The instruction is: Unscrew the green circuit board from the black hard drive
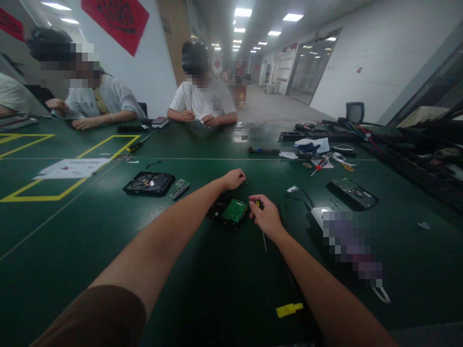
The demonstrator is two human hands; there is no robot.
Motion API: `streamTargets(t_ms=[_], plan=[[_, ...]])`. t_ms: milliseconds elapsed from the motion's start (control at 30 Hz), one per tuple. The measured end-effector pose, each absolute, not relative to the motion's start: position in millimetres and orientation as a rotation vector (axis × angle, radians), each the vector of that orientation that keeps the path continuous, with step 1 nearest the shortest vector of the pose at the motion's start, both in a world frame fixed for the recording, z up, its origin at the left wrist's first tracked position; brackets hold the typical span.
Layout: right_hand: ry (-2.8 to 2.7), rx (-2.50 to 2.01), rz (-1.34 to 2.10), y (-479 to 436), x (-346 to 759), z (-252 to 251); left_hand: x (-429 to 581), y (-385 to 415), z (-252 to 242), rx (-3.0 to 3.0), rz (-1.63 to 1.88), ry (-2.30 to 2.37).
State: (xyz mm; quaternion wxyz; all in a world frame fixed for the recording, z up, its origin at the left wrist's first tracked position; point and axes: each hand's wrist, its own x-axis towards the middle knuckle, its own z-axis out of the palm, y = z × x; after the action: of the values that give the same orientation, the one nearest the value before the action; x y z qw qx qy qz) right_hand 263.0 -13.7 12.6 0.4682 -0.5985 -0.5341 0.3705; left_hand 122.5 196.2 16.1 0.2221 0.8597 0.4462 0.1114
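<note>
A black hard drive (214, 219) with a green circuit board (235, 210) lies on the table in front of me, between my hands. Beyond its far edge, my left hand (234, 179) is closed, fingertips down near some tiny pieces (246, 183) on the table, perhaps screws. Whatever those fingers pinch, if anything, is hidden. Just right of the drive, my right hand (266, 218) is wrapped around a screwdriver (265, 240). Its yellow and black handle shows between the fingers, and the thin shaft points down toward me, away from the drive.
Left are an opened hard drive (150, 184) and a loose circuit board (180, 189). On the right lie another drive (352, 193), a white corded device (318, 214), partly blurred, and a red screwdriver (319, 167). A yellow tag (289, 310) lies nearby. Co-workers (204, 101) sit opposite.
</note>
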Motion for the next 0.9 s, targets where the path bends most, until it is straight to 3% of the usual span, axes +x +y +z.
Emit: streamTargets(t_ms=[900], plan=[[-1.341, -1.456, 0.933, -14.2, 265.0, 11.6, 111.1, 202.2, 16.2, 2.427, 0.406, 1.121]])
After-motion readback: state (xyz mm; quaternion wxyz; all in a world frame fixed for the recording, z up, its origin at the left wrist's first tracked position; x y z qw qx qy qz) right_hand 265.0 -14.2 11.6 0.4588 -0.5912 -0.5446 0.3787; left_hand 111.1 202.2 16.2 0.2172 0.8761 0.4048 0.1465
